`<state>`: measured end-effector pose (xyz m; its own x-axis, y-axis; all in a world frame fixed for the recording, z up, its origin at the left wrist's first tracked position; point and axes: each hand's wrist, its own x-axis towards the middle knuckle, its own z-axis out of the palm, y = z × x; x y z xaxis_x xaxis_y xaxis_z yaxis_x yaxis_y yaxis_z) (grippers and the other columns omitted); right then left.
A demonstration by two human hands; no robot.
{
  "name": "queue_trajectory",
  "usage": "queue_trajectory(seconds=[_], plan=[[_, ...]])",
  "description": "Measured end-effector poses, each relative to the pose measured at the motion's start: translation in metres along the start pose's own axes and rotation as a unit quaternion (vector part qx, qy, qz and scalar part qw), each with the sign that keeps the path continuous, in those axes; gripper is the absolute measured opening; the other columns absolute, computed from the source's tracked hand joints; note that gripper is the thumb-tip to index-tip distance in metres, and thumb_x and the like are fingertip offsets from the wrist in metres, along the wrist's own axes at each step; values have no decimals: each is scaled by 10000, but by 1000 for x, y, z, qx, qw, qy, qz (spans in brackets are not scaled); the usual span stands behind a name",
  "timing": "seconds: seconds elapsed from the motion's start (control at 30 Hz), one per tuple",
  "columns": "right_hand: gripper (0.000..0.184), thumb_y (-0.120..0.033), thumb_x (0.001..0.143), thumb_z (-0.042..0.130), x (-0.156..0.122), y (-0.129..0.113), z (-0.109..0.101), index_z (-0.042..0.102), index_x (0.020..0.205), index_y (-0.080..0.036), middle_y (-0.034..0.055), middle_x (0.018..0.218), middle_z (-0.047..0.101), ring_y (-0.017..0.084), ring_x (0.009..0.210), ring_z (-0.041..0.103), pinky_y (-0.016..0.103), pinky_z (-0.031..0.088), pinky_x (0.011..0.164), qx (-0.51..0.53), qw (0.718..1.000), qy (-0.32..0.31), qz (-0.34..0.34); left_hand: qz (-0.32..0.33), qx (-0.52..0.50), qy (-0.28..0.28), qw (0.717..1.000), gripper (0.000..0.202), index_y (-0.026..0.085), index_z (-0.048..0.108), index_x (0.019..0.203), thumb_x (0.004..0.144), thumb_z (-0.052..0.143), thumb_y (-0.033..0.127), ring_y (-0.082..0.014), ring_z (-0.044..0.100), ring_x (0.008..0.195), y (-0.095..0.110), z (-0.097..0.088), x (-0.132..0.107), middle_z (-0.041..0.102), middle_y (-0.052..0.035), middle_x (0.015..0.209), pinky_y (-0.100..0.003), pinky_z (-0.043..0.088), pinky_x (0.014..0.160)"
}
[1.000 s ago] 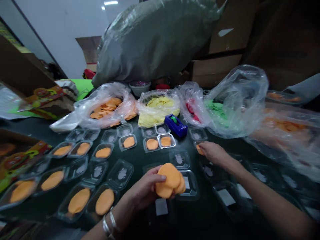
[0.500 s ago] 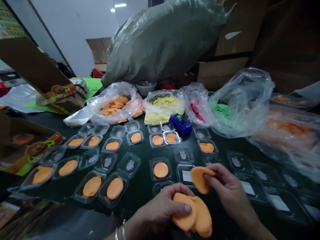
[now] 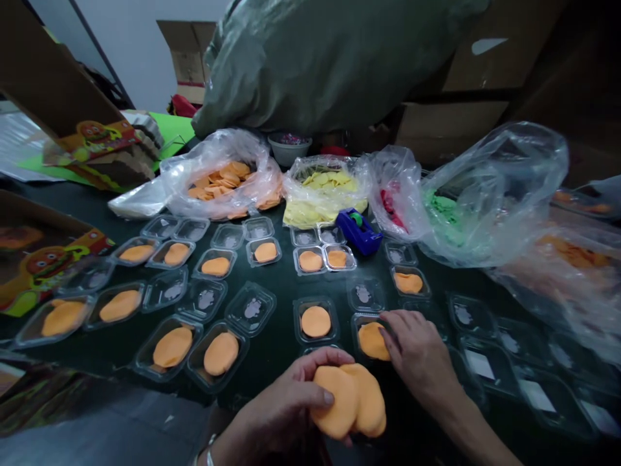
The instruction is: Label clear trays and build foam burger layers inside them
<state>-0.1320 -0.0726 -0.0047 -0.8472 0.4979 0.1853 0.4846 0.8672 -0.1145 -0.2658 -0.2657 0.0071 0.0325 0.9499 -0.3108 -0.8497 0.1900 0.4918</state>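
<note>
My left hand (image 3: 286, 408) is closed around a small stack of orange foam discs (image 3: 352, 401), held low at the near edge of the dark table (image 3: 276, 336). My right hand (image 3: 417, 353) reaches left with its fingers on a single orange disc (image 3: 372, 340), pressing it into a clear plastic tray (image 3: 361, 320). Beside it another tray holds an orange disc (image 3: 315, 321). Several more clear trays, some with orange discs, some without, are spread over the table to the left, the right and further back.
Clear bags stand at the back: orange discs (image 3: 228, 178), yellow pieces (image 3: 323, 191), red pieces (image 3: 392, 200) and green pieces (image 3: 449, 217). A blue tape dispenser (image 3: 358, 231) sits among the trays. Printed burger boxes (image 3: 48, 259) lie at left. A large grey sack (image 3: 330, 58) looms behind.
My right hand carried one orange disc from the air down into a tray near the front. My left hand kept hold of the stack and shifted slightly.
</note>
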Motion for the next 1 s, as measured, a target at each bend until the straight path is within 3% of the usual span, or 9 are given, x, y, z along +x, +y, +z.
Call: queue_trajectory(seconds=[0.1,0.17,0.33,0.4,0.5,0.57,0.63,0.8,1.0], plan=[[201,-142,900,450,0,-1,7,645,926,-182,93,855,675,254,808,581,378,385,744,-39,995,-91,-22,19,7,24,1000,575,164,524,1212,661,682,108,-245,666,856,4,-4,-3,590,-121,1135,-315,560,675],[222,-108,891,438,1,-3,15,645,924,-180,89,858,670,247,807,592,365,393,734,-28,992,-115,-34,39,13,43,998,601,171,519,1234,667,709,112,-237,661,870,4,-7,-4,566,-119,1185,-324,559,703],[229,-237,928,423,2,-16,7,625,1013,-173,119,1008,663,255,922,604,389,443,818,165,986,-3,-10,91,39,90,991,621,175,516,1248,677,759,156,-231,659,861,12,-14,-13,553,-124,1221,-301,567,666],[242,-339,927,462,0,-27,-7,613,1054,-199,95,1060,660,236,954,608,374,467,839,327,945,-4,24,137,57,135,980,597,182,517,1242,696,756,161,-229,658,871,23,-15,-20,560,-123,1221,-282,572,645],[309,-424,888,537,-2,-47,-25,585,1127,-234,53,1098,659,209,990,618,338,491,864,560,820,-96,68,199,100,182,958,540,186,540,1202,707,752,155,-206,654,857,39,-7,-23,571,-107,1206,-259,577,622],[350,-408,838,609,-2,-55,-27,575,1133,-224,45,1069,663,205,989,617,329,496,867,652,744,-123,81,186,130,166,960,540,178,546,1190,695,760,159,-209,654,833,41,1,-17,584,-110,1181,-274,582,605],[346,-364,781,674,-6,-58,-24,586,1079,-212,30,1004,659,193,923,618,314,507,824,688,712,-98,101,148,144,139,968,559,170,540,1190,680,767,172,-214,656,806,33,7,-9,598,-115,1147,-289,582,588],[251,-320,703,755,-35,-55,-18,582,847,-208,-18,802,599,150,735,577,258,497,680,697,695,-27,175,101,119,148,977,532,154,511,1147,686,761,248,-185,651,719,-1,11,1,628,-100,1007,-237,541,521],[487,-444,577,843,-70,-72,-17,620,934,-200,32,847,634,193,766,605,279,508,652,794,554,-63,244,70,193,166,965,575,181,473,1090,659,801,374,-154,624,620,-30,-3,-13,628,-59,898,-191,478,449]])
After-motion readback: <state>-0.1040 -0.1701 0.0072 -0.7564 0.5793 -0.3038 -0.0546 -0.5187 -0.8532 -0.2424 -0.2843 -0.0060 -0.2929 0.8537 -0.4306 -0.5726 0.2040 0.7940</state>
